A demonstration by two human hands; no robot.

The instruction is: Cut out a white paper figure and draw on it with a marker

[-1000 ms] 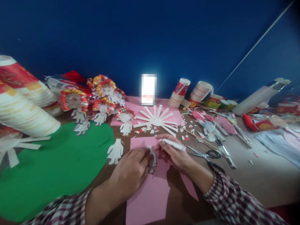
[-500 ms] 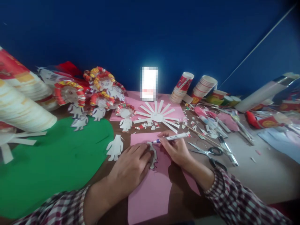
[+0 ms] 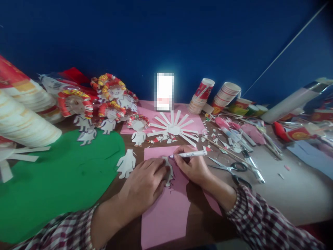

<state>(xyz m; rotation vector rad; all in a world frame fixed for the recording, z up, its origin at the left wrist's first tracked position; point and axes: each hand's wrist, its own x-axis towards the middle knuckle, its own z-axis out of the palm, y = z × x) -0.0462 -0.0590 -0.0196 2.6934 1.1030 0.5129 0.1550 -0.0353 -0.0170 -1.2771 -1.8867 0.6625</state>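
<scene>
My right hand (image 3: 191, 167) pinches a white acrylic marker (image 3: 194, 153), its tip at the upper edge of a white paper cutout (image 3: 169, 176). The cutout lies on a pink sheet of paper (image 3: 163, 222), with dark marker lines along its right side and below. My left hand (image 3: 149, 177) rests flat over the cutout's left part, pressing it down and hiding that part. Left of this hand lies another white figure-shaped cutout (image 3: 126, 164), without a head. Beyond it is a paper figure with a decorated ring round its head (image 3: 139, 131).
Scissors (image 3: 230, 167) and a capped marker (image 3: 253, 166) lie to the right, among paper scraps. A green sheet (image 3: 65, 180) and stacked paper cups (image 3: 28, 118) are on the left. A white strip fan (image 3: 173, 129) lies ahead, before a blurred bright rectangle (image 3: 164, 92).
The marker has tilted slightly and its tip has shifted a little to the right along the cutout's top edge. My left hand stays on the cutout. The whole view has shifted slightly.
</scene>
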